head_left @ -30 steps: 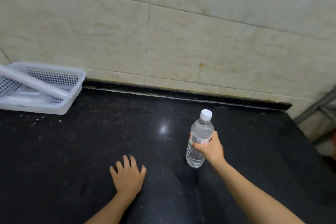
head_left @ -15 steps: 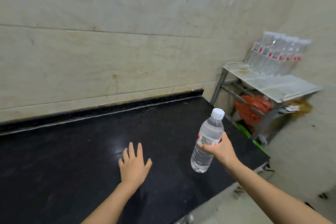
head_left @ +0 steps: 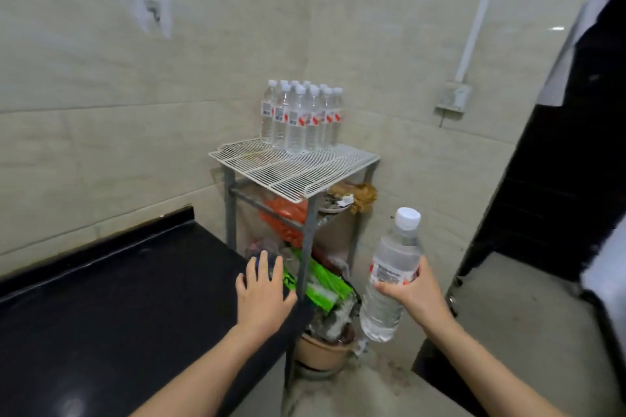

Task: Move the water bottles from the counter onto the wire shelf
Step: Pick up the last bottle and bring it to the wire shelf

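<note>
My right hand grips a clear water bottle with a white cap and a red-and-white label, held tilted in the air past the counter's right end. My left hand lies flat with spread fingers on the right end of the black counter. Ahead in the corner stands the white wire shelf on grey metal legs. Several identical water bottles stand upright in a tight cluster at its back. The front part of the shelf top is bare.
Under the shelf lie an orange bag, green packaging and a brown pot on the floor. A dark cabinet rises at the right. A white pipe runs down the tiled wall to a wall box.
The view has swung right from the counter to the wire shelf. My right hand has lifted the bottle off the counter and carried it right, past the counter's end. My left hand has slid right along the counter.
</note>
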Demonstrator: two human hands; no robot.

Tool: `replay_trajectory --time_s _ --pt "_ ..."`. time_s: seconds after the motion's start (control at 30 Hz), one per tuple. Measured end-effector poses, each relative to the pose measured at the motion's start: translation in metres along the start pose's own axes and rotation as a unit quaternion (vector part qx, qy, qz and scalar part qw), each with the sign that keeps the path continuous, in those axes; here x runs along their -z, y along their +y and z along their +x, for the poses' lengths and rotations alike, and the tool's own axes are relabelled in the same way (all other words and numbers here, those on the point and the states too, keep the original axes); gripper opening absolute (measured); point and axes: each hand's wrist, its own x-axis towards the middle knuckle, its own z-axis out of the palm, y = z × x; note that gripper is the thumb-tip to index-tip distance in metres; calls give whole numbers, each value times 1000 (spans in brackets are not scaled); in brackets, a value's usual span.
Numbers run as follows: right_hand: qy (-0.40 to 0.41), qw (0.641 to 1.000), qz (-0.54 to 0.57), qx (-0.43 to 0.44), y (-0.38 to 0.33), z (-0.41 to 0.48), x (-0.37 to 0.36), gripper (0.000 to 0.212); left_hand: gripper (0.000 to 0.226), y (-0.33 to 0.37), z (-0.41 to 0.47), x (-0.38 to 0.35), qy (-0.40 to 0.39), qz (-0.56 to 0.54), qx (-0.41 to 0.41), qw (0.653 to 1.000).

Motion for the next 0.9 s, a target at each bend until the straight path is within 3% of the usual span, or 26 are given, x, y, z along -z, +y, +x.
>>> replay_trajectory --time_s 0.2,0.37,0.5,0.67,0.77,0.9 --pt "70 996 -33 -33 33 48 55 65 70 73 86 -9 32 25 -54 998" --pt "78 995 -45 -43 47 121 68 61 71 114 187 -15 92 58 -75 991" --pt "60 995 -78 -20 33 201 71 64 73 141 272 -18 115 71 -78 988" --pt "59 992 -103 30 5 312 64 66 73 152 350 -33 94 73 -17 993" --pt "53 991 -98 69 -11 371 49 65 73 148 363 -47 80 121 13 989" --pt "53 990 -73 112 -35 452 20 64 68 146 360 -51 106 171 -6 980"
